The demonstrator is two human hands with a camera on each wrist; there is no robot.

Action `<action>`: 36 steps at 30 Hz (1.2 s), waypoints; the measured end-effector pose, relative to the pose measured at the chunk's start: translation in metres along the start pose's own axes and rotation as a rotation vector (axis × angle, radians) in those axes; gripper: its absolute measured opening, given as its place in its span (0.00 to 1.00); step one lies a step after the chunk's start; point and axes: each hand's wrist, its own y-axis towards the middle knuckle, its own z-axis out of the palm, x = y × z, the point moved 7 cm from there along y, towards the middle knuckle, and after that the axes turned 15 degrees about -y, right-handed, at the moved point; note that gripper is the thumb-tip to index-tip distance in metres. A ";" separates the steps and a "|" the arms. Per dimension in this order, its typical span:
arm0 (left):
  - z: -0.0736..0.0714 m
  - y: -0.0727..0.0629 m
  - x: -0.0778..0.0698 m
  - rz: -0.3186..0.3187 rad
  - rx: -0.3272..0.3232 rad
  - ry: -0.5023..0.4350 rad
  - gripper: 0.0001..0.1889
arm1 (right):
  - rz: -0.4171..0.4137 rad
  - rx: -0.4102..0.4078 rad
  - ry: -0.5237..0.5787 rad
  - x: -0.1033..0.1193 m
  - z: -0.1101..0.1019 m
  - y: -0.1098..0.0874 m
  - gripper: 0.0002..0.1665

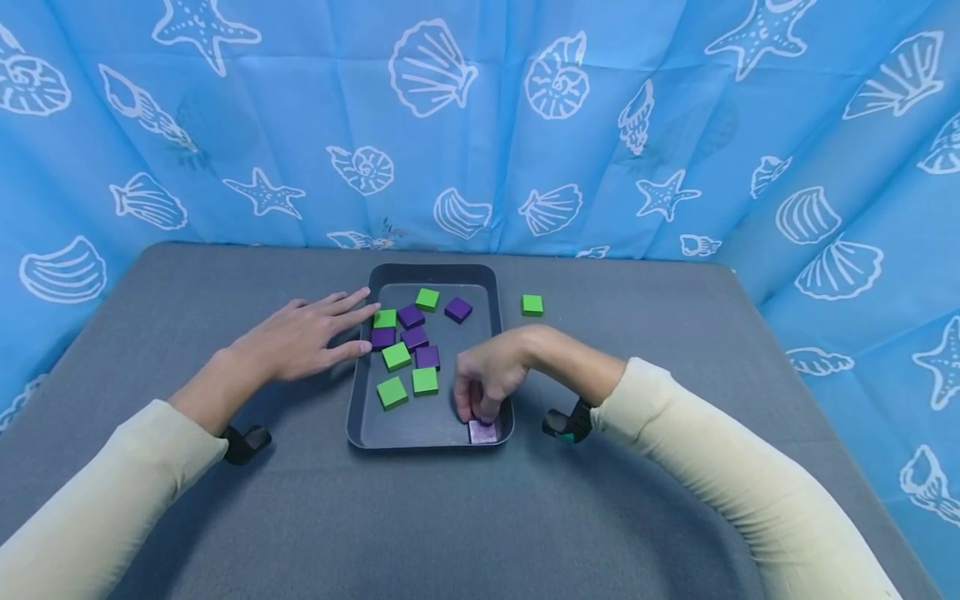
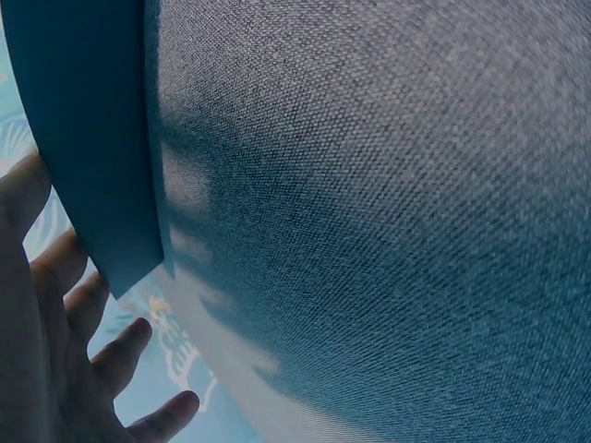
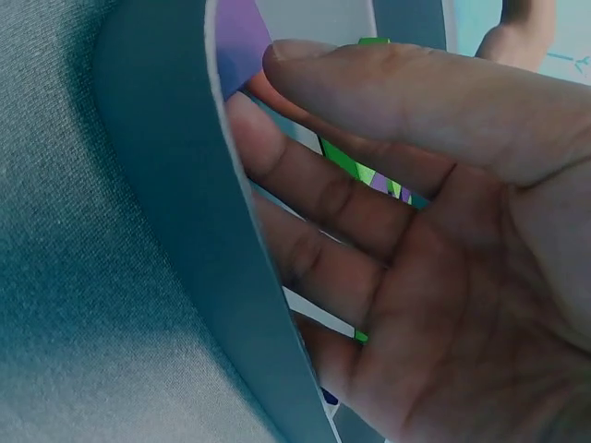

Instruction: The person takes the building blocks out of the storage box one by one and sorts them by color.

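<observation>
A purple block (image 1: 482, 431) is seen in the near right corner of the dark tray (image 1: 360, 408), close against the tray's rim. It is touched by the fingertips of the right hand (image 1: 483, 385), which is bent down at the wrist with its fingers curled toward the block. Whether the block is really pinched cannot be told from the head view. In the right wrist view the fingers (image 3: 323, 194) are bent over the tray rim (image 3: 175, 231), and a purple surface (image 3: 242, 41) is seen at their tips.

More blocks are spread in the far and middle part of the tray: green blocks (image 1: 392, 392) and purple blocks (image 1: 457, 309), some of them touching each other. One green block (image 1: 532, 305) lies outside the tray, on the desk (image 1: 645, 317), just beyond the tray's far right corner.

The left hand (image 1: 303, 337) is laid flat at the left side of the tray, with fingers straight and spread. Its fingertips reach over the left rim, near a green and a purple block. Nothing is held by it.

The tray stands in the middle of the grey desk. Behind the desk a blue curtain (image 1: 480, 125) with white shells and starfish is hung.
</observation>
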 end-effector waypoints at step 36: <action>-0.001 -0.001 0.000 0.003 -0.002 -0.009 0.39 | -0.005 -0.351 0.111 -0.030 -0.047 -0.054 0.08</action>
